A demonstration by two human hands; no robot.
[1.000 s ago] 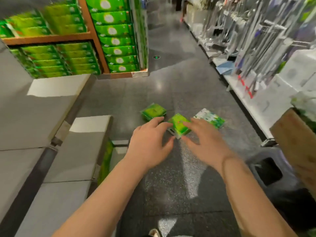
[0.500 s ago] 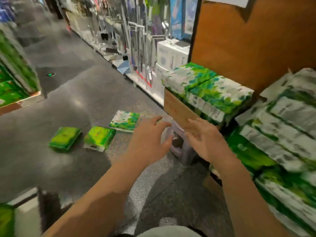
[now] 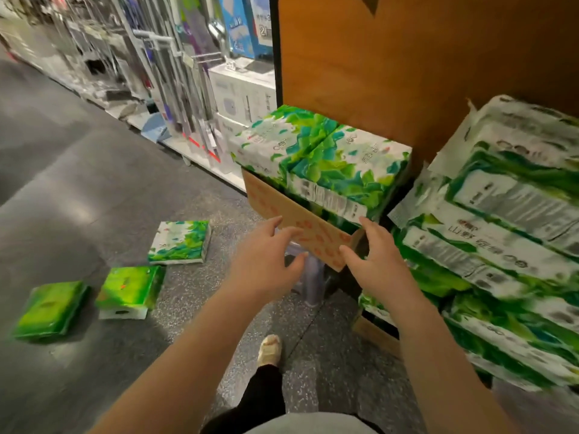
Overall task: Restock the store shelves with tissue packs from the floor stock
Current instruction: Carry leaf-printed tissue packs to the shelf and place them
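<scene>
A shop aisle: stocked shelves [image 3: 194, 98] (tissue packs [image 3: 316, 151] stacked)

Three floor packs [image 3: 125, 291], perhaps two boxed [image 3: 319, 158].

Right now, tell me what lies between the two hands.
In the head view, the corner of the cardboard box fills the gap between the left hand and right hand, both open, neither plainly gripping.

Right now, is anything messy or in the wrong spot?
Yes. Three tissue packs lie scattered on the floor, each turned differently, instead of on the shelf. Both hands are empty.
</scene>
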